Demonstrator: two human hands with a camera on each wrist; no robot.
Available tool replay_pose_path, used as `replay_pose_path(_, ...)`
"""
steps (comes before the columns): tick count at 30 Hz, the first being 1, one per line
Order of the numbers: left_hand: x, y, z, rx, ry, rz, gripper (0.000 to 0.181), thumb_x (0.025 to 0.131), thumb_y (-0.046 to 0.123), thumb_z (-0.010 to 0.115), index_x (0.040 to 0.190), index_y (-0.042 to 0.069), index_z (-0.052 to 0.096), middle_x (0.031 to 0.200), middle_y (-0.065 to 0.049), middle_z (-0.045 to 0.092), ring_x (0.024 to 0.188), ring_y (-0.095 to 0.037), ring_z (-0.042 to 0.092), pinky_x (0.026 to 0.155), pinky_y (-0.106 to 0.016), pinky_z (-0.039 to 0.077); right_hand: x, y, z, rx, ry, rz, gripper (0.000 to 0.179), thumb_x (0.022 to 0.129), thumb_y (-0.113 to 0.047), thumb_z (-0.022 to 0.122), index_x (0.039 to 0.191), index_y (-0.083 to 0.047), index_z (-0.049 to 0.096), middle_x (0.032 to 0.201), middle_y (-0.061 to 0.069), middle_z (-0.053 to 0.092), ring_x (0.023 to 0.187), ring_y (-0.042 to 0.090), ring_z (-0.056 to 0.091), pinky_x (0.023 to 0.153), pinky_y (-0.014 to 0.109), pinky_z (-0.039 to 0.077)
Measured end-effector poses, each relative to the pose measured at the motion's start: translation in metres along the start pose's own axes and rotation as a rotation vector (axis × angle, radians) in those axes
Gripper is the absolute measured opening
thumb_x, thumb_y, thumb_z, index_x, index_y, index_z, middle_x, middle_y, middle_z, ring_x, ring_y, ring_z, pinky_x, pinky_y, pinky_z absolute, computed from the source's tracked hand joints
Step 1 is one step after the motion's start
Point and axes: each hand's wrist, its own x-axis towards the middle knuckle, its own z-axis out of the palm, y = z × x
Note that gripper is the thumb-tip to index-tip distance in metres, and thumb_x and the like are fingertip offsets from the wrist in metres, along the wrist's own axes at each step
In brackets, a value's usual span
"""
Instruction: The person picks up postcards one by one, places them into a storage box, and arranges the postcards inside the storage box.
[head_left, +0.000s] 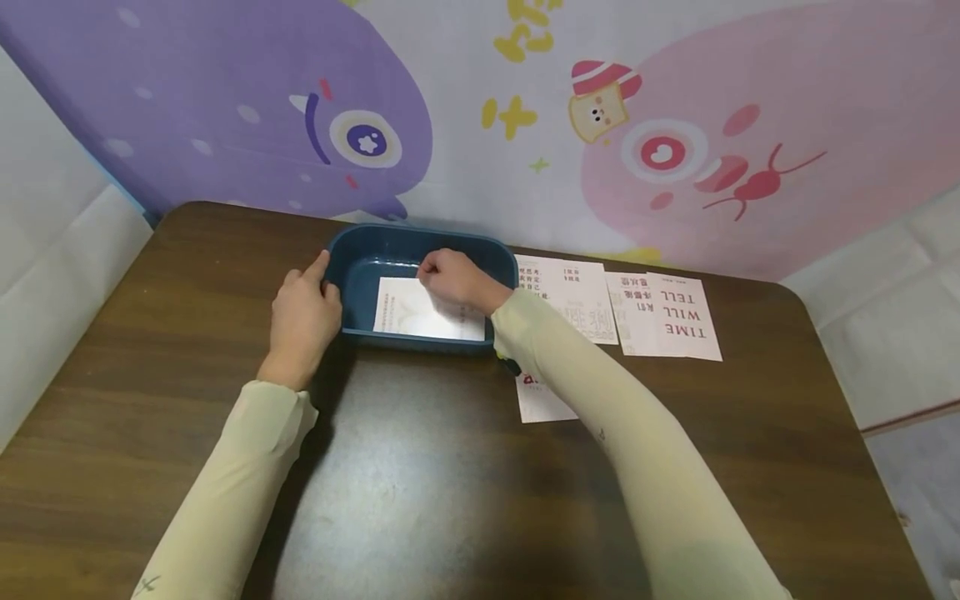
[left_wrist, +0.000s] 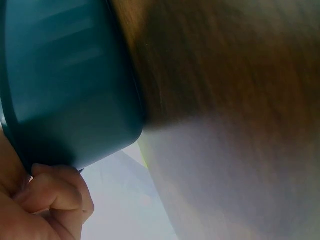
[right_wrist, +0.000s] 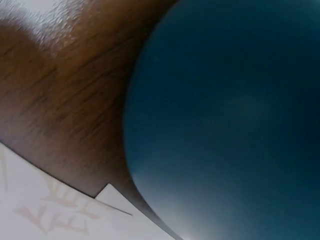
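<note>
A dark blue rectangular basin [head_left: 358,248] stands near the table's back edge. My left hand [head_left: 303,312] holds its left end, thumb at the rim and index finger along the outside. Curled fingers of that hand [left_wrist: 55,200] show against the basin wall [left_wrist: 75,100] in the left wrist view. Inside the basin lies a white printed card [head_left: 408,310]. My right hand [head_left: 457,277] reaches in over the right side, its curled fingertips pinching at the card's far edge. The right wrist view shows the basin's curved side [right_wrist: 225,125], without the hand.
Several printed cards [head_left: 667,317] lie right of the basin, some overlapping. Another card [head_left: 540,402] lies partly under the right forearm, near a small dark object [head_left: 510,364] at the sleeve. Behind the brown wooden table [head_left: 420,483] hangs a cartoon-printed cloth [head_left: 480,167].
</note>
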Motion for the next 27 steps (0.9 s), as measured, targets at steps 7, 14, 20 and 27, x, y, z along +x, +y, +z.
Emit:
replay_pose_path(7,-0.0004,0.0005,0.0022,0.002,-0.003,0.004,0.051,0.092,0.013,0.04,0.143,0.008,0.038,0.115,-0.032,0.051,0.093,-0.049,0.054,0.085,-0.057,0.043,-0.0015,0.0021,0.0019,-0.013,-0.005,0.015,0.028,0.096,-0.018,0.045,0.112,-0.005,0.063,0.113,0.008,0.063,0.099,0.017,0.056,0.092,0.033,0.044)
replay_pose_path(14,-0.0005,0.0005,0.0006,0.0,-0.001,0.002,0.051,0.093,0.013,0.04,0.143,0.009,0.038,0.114,-0.032,0.051,0.09,-0.047,0.054,0.084,-0.057,0.043,-0.0026,0.005,0.0031,-0.03,-0.014,-0.006,0.027,0.097,-0.018,0.044,0.111,-0.005,0.063,0.107,0.006,0.064,0.087,0.014,0.056,0.085,0.029,0.047)
replay_pose_path(20,-0.0009,0.0008,-0.0006,-0.005,0.011,0.017,0.05,0.092,0.012,0.04,0.142,0.007,0.039,0.112,-0.033,0.052,0.09,-0.049,0.054,0.084,-0.058,0.043,-0.0019,0.0039,0.0049,-0.067,-0.02,-0.018,0.026,0.096,-0.019,0.048,0.109,-0.004,0.065,0.103,0.007,0.065,0.081,0.013,0.054,0.08,0.028,0.047)
replay_pose_path(27,-0.0011,0.001,-0.0007,-0.005,0.004,0.014,0.051,0.093,0.012,0.04,0.143,0.007,0.038,0.112,-0.033,0.052,0.089,-0.047,0.054,0.084,-0.057,0.043,0.0003,0.0017,0.0053,-0.098,-0.002,0.014,0.021,0.094,-0.019,0.054,0.102,-0.005,0.067,0.098,0.006,0.066,0.082,0.014,0.054,0.078,0.027,0.046)
